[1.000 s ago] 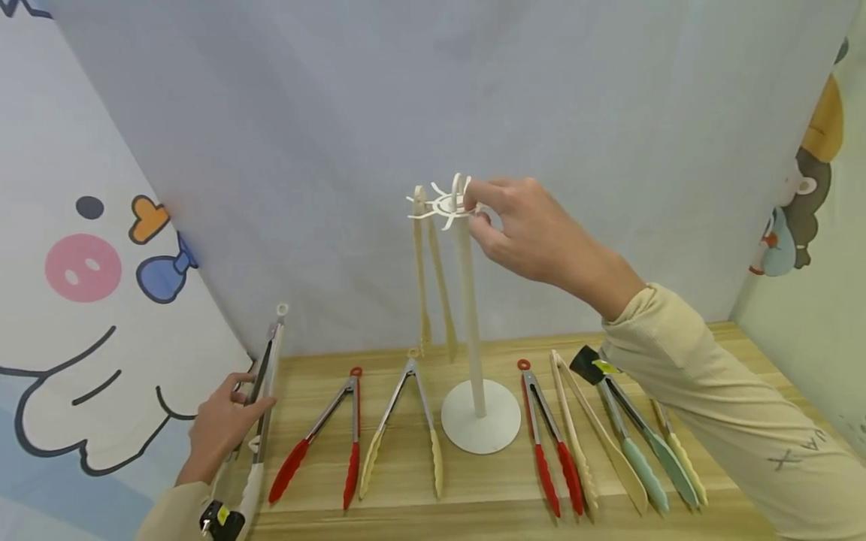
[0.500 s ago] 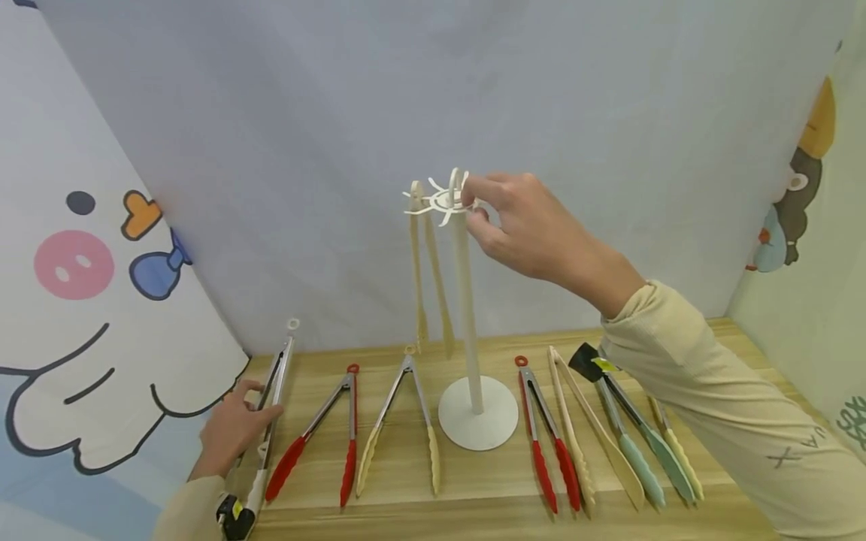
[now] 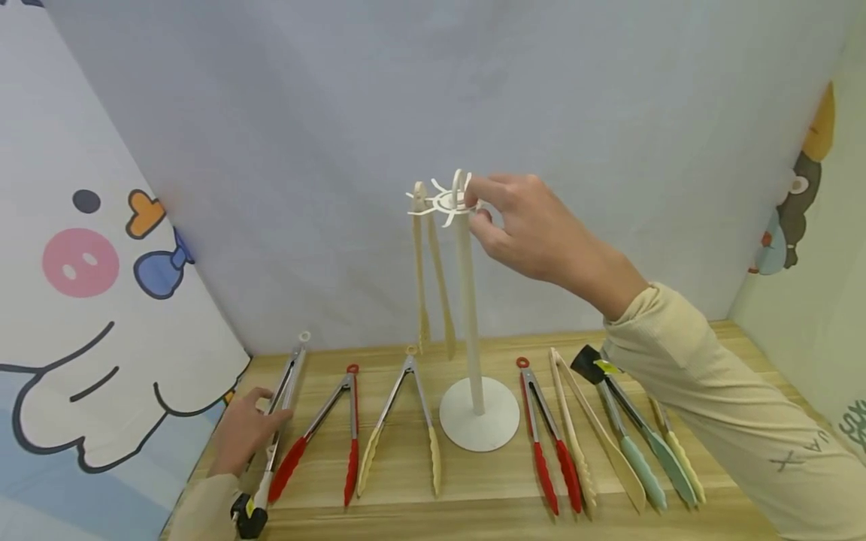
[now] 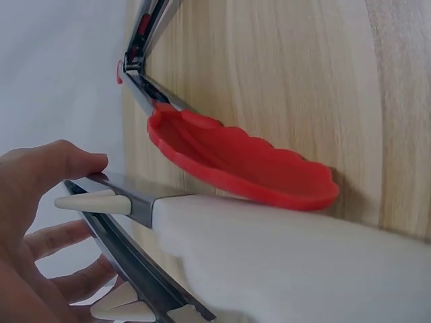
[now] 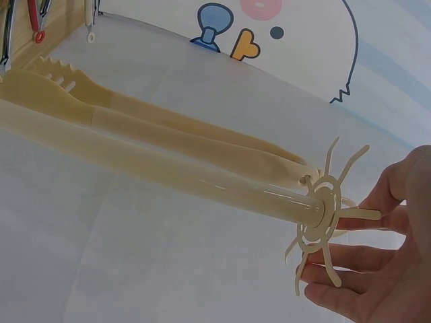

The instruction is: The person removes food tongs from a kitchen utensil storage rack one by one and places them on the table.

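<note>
At the table's left side lie silver tongs with white tips (image 4: pixel 283 256), and my left hand (image 3: pixel 245 430) grips them, thumb on one arm and fingers round the other. Their hanging ring points to the back wall. My right hand (image 3: pixel 534 225) pinches the top of a white stand with a ring of hooks (image 3: pixel 473 315); the right wrist view shows its fingers behind the hooks. From a hook on the stand's left side hang beige tongs (image 5: pixel 195 138), heads down.
Red-tipped tongs (image 3: pixel 353 428) and yellow-tipped tongs (image 3: pixel 422 406) lie left of the stand. Right of it lie another red-tipped pair (image 3: pixel 541 443), beige tongs (image 3: pixel 575 421), green-tipped tongs (image 3: pixel 639 451) and partly hidden yellow-tipped tongs (image 3: pixel 683 458). A back wall (image 3: pixel 338 150) borders the table.
My left hand has moved right with the white-tipped tongs, bringing them closer to the red-tipped pair. The right hand stays at the top of the stand.
</note>
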`<state>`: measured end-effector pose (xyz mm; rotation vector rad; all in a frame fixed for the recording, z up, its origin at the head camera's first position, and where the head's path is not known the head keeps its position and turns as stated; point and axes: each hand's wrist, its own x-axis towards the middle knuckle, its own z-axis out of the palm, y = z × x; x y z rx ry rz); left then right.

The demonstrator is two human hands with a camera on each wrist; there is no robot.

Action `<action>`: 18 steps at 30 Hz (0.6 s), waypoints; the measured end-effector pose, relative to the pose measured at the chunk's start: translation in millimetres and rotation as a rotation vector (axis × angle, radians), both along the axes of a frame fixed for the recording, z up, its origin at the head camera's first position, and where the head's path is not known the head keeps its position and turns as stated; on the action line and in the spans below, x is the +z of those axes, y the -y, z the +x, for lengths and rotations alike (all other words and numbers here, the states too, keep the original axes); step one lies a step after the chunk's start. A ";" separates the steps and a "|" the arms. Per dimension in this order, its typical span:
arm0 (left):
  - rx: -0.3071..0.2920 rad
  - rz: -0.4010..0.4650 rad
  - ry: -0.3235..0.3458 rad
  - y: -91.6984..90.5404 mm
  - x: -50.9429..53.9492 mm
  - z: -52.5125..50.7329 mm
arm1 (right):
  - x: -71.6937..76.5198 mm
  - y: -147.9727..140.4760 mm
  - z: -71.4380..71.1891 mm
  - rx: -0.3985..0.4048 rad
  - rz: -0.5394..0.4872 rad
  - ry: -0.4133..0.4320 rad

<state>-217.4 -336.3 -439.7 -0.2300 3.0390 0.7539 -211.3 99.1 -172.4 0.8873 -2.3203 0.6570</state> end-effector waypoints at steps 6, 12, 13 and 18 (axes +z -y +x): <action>-0.010 -0.016 0.037 -3.4 -5.9 0.0 | 0.2 -0.4 0.1 0.002 0.002 -0.006; 0.022 0.030 0.079 -4.6 -11.5 -0.4 | -0.3 -0.5 -0.3 -0.001 0.002 -0.001; 0.026 0.036 0.083 -4.6 -12.4 -0.8 | -0.4 -0.5 -0.7 0.000 0.001 -0.001; 0.035 0.052 0.087 -4.3 -15.7 -2.1 | -0.8 -0.5 -0.9 -0.001 -0.002 -0.002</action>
